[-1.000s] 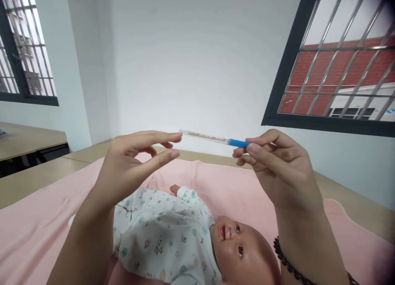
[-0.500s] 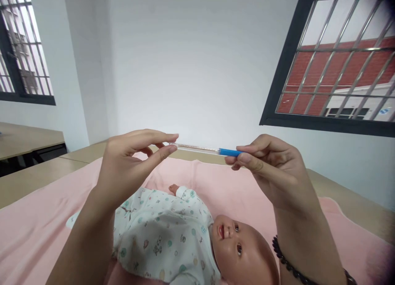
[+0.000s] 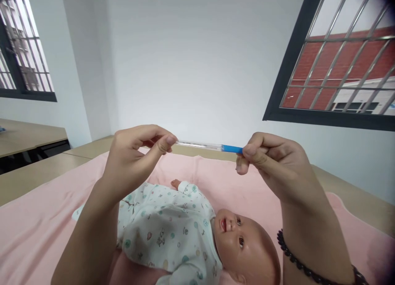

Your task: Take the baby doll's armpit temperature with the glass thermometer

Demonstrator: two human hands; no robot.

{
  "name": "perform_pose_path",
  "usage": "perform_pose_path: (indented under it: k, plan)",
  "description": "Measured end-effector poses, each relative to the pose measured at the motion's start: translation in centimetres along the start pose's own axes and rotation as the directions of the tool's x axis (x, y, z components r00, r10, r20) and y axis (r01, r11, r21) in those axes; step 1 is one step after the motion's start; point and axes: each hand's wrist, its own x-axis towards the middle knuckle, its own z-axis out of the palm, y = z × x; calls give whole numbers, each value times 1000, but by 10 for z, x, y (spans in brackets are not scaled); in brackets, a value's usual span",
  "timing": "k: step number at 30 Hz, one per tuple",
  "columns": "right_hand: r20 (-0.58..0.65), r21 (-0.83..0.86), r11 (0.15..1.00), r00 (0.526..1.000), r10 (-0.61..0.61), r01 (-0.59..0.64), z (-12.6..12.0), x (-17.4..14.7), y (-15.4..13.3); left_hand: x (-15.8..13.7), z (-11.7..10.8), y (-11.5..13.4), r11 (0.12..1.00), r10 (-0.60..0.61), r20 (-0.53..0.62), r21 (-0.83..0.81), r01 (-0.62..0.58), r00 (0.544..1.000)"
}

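A slim glass thermometer (image 3: 200, 144), clear along its length with a blue end, is stretched level between my two hands at chest height. My left hand (image 3: 140, 151) pinches the clear tip between thumb and fingers. At the other end, my right hand (image 3: 270, 159) grips the blue part with thumb and forefinger. Below them a baby doll (image 3: 173, 231) lies on its back, its head toward the right, dressed in a white printed outfit. Neither hand touches the doll. Its near arm is partly cut off by the bottom of the view.
A pink cloth (image 3: 247, 190) covers much of the wooden table (image 3: 89, 150) under the doll. Another table (image 3: 31, 139) stands at the left. Behind is a white wall (image 3: 191, 63), with a barred window (image 3: 342, 71) at the right and another at the left.
My right hand has shifted slightly right along the blue end, showing more of it. My left fingers have closed more tightly on the clear tip. The view has turned a little.
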Motion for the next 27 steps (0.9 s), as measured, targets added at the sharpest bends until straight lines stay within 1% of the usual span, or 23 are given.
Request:
perform_pose_path:
  k: [2, 3, 5, 6, 8, 9, 10, 11, 12, 13, 14, 15, 16, 18, 20, 21, 22, 23, 24, 25, 26, 27]
  plan:
    - [90, -37, 998, 994, 62, -59, -4, 1, 3, 1, -1, 0, 1000, -10, 31, 26, 10, 999]
    - [138, -60, 994, 985, 103, -96, -8, 2, 5, 2, -1, -2, 999, -25, 69, 39, 23, 997]
    - [227, -102, 979, 954, 196, -177, -17, 6, 13, 4, 0, -8, 997, -72, 203, 47, 64, 977]
    - [262, -123, 967, 933, 248, -222, -24, 8, 20, 6, 2, -13, 995, -99, 288, 44, 91, 953]
    - [306, -164, 936, 886, 348, -312, -39, 12, 38, 9, 9, -26, 986, -167, 447, 57, 158, 879]
    - [304, -187, 918, 868, 392, -349, -47, 13, 51, 10, 14, -33, 978, -207, 511, 85, 191, 835]
    - [287, -204, 903, 859, 424, -378, -55, 12, 65, 10, 20, -40, 968, -249, 576, 123, 219, 779]
    - [254, -223, 885, 852, 457, -408, -63, 10, 81, 9, 28, -46, 957, -288, 652, 164, 240, 701]
    - [208, -242, 863, 845, 492, -443, -70, 6, 99, 6, 36, -51, 950, -309, 733, 200, 242, 606]
    - [163, -265, 834, 830, 534, -485, -77, 0, 118, 2, 46, -54, 951, -301, 809, 213, 225, 504]
    - [127, -293, 795, 802, 583, -531, -82, -7, 137, -3, 57, -56, 958, -271, 868, 202, 202, 416]
    - [110, -327, 749, 764, 636, -577, -86, -15, 156, -11, 68, -56, 969, -227, 909, 173, 178, 350]
    - [99, -364, 699, 720, 687, -616, -90, -23, 174, -19, 79, -56, 978, -184, 926, 138, 158, 330]
    - [94, -436, 605, 635, 767, -666, -94, -37, 201, -40, 98, -53, 983, -157, 928, 113, 147, 338]
    - [101, -505, 534, 567, 817, -679, -95, -41, 214, -60, 109, -50, 982, -171, 936, 136, 132, 307]
    - [114, -531, 517, 548, 829, -672, -94, -40, 213, -69, 112, -50, 981, -177, 940, 144, 130, 293]
    - [138, -547, 519, 541, 830, -657, -93, -36, 209, -77, 113, -51, 980, -179, 940, 143, 142, 291]
    - [171, -555, 536, 543, 822, -636, -90, -31, 201, -84, 112, -52, 977, -178, 936, 131, 168, 305]
    - [218, -549, 573, 558, 801, -609, -85, -26, 189, -91, 110, -54, 973, -174, 924, 110, 201, 340]
    - [275, -533, 620, 575, 771, -576, -79, -20, 175, -97, 107, -56, 970, -165, 907, 78, 231, 389]
    - [336, -515, 664, 585, 738, -542, -71, -16, 159, -102, 103, -59, 970, -145, 883, 38, 239, 447]
    - [399, -495, 705, 588, 704, -508, -62, -13, 142, -107, 100, -61, 978, -104, 850, -6, 208, 516]
